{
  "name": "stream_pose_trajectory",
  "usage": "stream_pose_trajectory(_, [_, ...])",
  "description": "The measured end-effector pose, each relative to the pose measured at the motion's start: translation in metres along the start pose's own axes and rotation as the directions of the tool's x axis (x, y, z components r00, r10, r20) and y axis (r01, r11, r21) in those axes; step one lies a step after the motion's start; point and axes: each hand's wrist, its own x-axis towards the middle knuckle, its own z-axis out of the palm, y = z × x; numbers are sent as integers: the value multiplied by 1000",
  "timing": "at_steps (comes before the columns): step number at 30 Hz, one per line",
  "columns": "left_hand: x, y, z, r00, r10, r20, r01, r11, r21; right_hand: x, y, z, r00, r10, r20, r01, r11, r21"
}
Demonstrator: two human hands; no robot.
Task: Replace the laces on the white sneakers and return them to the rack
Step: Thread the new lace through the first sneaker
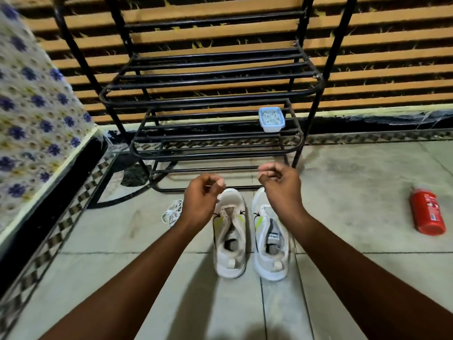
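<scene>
Tiled floor (343, 192) | white sneakers (230, 266) side by side | lime-green accents

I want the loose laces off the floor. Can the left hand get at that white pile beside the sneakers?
Probably yes. The lace pile lies uncovered on the floor, just beside the left hand and the nearer sneaker, though that hand's fingers are curled and may be busy.

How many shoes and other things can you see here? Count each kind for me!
White sneakers: 2
Loose lace bundle: 1
Black rack: 1
Plastic box: 1
Red bottle: 1
Total: 6
</scene>
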Motion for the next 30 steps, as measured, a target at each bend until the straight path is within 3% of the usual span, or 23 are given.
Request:
stream_pose_trajectory(6, [-7, -58, -37, 987, -95, -130, 109, 989, 102, -11, 25, 47, 989, 28, 147, -16, 996, -86])
stream_pose_trajectory(12, [-17, -108, -78, 966, -170, -197, 227, 918, 325, -29, 44, 86, 952, 66, 299, 3, 975, -223])
stream_pose_trajectory(19, [-22, -134, -92, 965, -204, -166, 261, 811, 523, -39, 65, 102, 883, 143, 448, 78, 895, -439])
stream_pose_trajectory(24, [-20, -139, -88, 941, -299, -160, 331, 709, 623, -40, 67, 103, 869, 122, 479, 120, 888, -443])
stream_pose_trajectory(28, [-18, -143, -92, 909, -349, -227, 415, 724, 551, -40, 68, 100, 858, 117, 500, 129, 893, -431])
stream_pose_trajectory(30, [-17, -145, -95, 929, -304, -210, 370, 781, 504, -39, 68, 99, 854, 114, 508, 135, 894, -428])
